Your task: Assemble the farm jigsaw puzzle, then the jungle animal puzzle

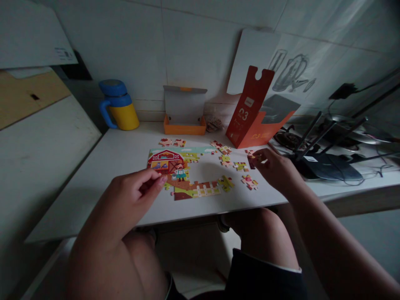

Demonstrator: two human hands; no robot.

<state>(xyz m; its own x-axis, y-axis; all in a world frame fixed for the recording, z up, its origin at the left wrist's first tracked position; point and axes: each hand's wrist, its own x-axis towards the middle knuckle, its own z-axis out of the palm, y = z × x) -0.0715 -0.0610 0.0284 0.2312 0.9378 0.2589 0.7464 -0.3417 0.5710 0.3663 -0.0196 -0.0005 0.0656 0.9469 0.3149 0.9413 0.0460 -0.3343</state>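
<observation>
A partly joined farm jigsaw puzzle (pixel 168 160) lies on the white table, showing a red barn and a figure in a teal dress. My left hand (pixel 137 187) is closed in a pinch at its lower left edge; what lies between the fingertips is hidden. My right hand (pixel 270 164) pinches a dark red and pink puzzle piece (pixel 251 155) to the right of the puzzle. Loose pieces are scattered nearby: a pink one (pixel 249 182), a green one (pixel 240 166) and a yellow-green one (pixel 226 183) touching or close to the fence strip (pixel 206 189).
Two pink pieces (pixel 172 142) lie above the puzzle. Behind stand a blue and yellow jug (pixel 123 110), an open orange box (pixel 185 127), a clear plastic bag (pixel 214 123) and a tall red-orange box (pixel 250 121). A black router (pixel 328 166) and a gas stove (pixel 289 137) are at right.
</observation>
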